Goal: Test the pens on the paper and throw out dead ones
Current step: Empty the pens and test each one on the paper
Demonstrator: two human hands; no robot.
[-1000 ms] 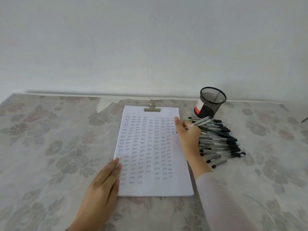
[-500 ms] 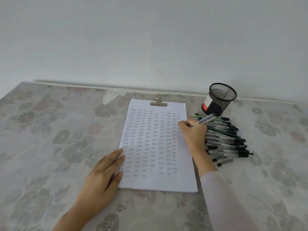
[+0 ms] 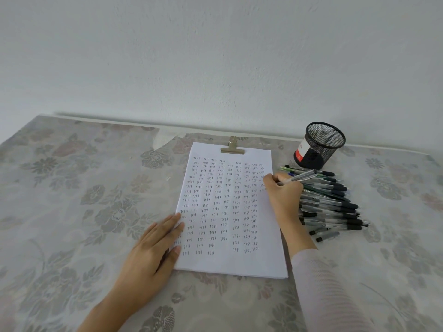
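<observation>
Right hand (image 3: 284, 195) grips a pen (image 3: 299, 176), testing it at the paper (image 3: 230, 262)'s two o'clock edge. Left hand (image 3: 153, 245), fingers flat, pins it down.

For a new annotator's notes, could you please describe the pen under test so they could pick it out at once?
Find the white paper clipped at its top on the flowered tablecloth; the right hand rests at its right edge. The pen is the clear-barrelled one gripped in that hand. Unlike the pile of pens lying flat beside it, it alone slants upward.
</observation>
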